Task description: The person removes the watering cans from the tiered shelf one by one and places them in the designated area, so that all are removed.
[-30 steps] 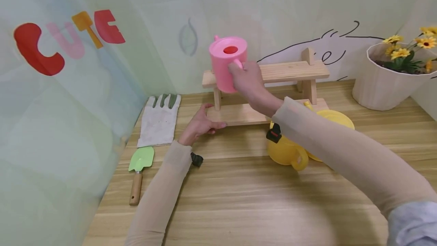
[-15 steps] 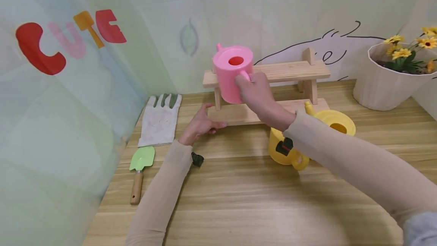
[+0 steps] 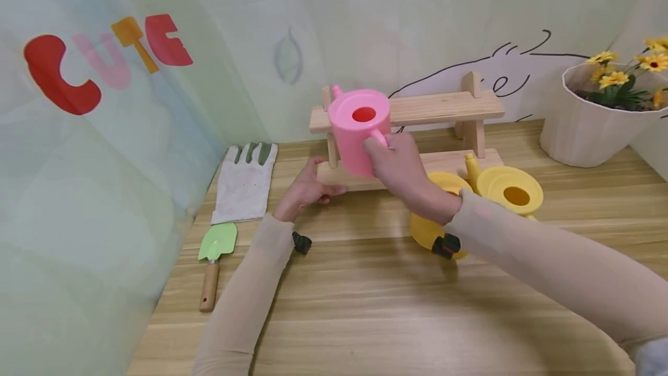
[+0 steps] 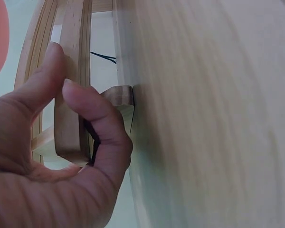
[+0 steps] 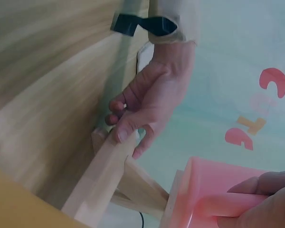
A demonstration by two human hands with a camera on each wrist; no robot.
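Observation:
My right hand point(image 3: 399, 164) grips the handle of a pink watering can point(image 3: 355, 141), held upright in the air in front of the left part of a two-tier wooden shelf point(image 3: 443, 108). In the right wrist view the fingers point(image 5: 261, 202) wrap that handle. My left hand point(image 3: 306, 189) holds the left end of the shelf's lower board point(image 4: 72, 118), its thumb on one face and fingers curled round the other in the left wrist view. Two yellow watering cans stand on the table: one point(image 3: 425, 231) partly behind my right wrist, the other point(image 3: 503, 181) just to its right.
A white glove point(image 3: 244, 187) with green-grey fingertips lies left of the shelf. Below it lies a green hand trowel point(image 3: 216, 242) with a wooden handle. A white pot point(image 3: 584, 126) with yellow flowers stands at the back right. Fabric walls close off the back and left.
My right hand has lowered the pink watering can and brought it slightly to the right, from upper-board height to in front of the shelf. My left hand has stayed on the lower board.

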